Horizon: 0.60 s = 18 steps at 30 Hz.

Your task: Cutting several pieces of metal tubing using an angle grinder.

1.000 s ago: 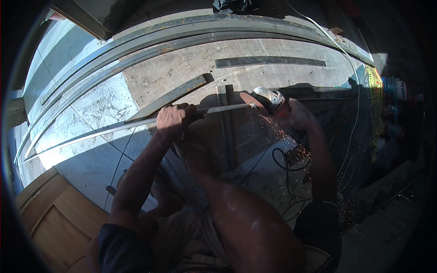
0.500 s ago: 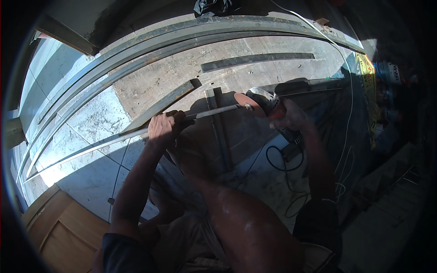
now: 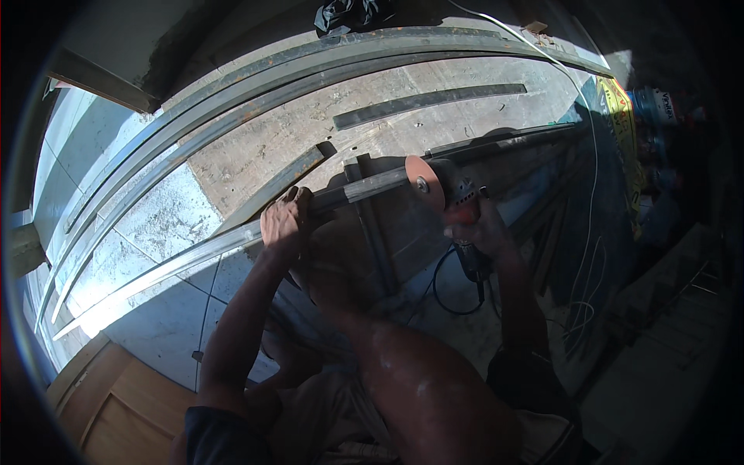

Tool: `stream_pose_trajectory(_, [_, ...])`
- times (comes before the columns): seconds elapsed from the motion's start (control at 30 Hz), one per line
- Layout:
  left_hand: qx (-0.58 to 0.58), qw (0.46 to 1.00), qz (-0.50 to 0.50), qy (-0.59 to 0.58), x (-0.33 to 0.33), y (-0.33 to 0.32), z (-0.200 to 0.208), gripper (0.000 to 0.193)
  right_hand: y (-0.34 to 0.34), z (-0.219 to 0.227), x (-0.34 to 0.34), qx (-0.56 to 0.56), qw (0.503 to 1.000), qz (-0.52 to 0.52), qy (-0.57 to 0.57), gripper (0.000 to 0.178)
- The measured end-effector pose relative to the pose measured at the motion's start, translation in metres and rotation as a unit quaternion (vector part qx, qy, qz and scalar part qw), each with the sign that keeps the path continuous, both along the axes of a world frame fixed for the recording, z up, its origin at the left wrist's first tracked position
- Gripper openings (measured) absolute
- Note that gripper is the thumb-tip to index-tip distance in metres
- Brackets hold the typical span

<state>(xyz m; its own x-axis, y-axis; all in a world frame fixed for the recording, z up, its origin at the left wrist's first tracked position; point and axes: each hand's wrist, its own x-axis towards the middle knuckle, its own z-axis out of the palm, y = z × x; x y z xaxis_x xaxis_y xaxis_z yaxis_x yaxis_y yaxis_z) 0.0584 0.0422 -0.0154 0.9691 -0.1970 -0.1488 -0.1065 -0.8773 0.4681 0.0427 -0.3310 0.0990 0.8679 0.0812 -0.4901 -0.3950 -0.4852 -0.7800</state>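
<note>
My right hand (image 3: pixel 482 229) grips an angle grinder (image 3: pixel 463 208) by its body, with the motor end pointing toward me. Its reddish-brown disc (image 3: pixel 422 172) stands at the far end of a long steel bar (image 3: pixel 375 186); I cannot tell whether the disc touches the metal. On the bar's middle lies my left hand (image 3: pixel 283 221), fingers wrapped over it. From there the bar slopes down to the sunlit lower left. Beneath its right part a short steel piece (image 3: pixel 375 240) lies crosswise. My bare leg is bent close below the bar.
Long steel lengths (image 3: pixel 256 101) curve across the far floor, and a shorter flat piece (image 3: pixel 430 106) lies nearer. A white cable (image 3: pixel 593 155) runs down the right side, beside a yellow printed sheet (image 3: pixel 620 116) and shaded containers (image 3: pixel 663 108). A wooden panel (image 3: pixel 132 403) is at lower left.
The bar now shows a wider face upward, as if rolled over. My right hand has drawn the grinder slightly left and toward me, and the disc faces me more fully. The left hand still holds on.
</note>
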Motion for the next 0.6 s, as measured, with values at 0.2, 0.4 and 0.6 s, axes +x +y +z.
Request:
stream_pose_trajectory(0.2, [-0.019, 1.0, -0.006, 0.002, 0.005, -0.006, 0.011, 0.026, 0.012, -0.025, -0.033, 0.078, 0.994, -0.068, 0.04, 0.061])
stream_pose_trajectory(0.4, [0.025, 0.999, 0.004, -0.043, 0.004, -0.002, 0.001, 0.046, 0.014, -0.031, -0.034, 0.077, 0.993, -0.07, 0.049, 0.055])
stream_pose_trajectory(0.6, [0.006, 1.0, -0.004, 0.007, 0.003, 0.004, -0.011, 0.032, 0.012, -0.032, -0.029, 0.096, 0.991, -0.074, 0.064, 0.053])
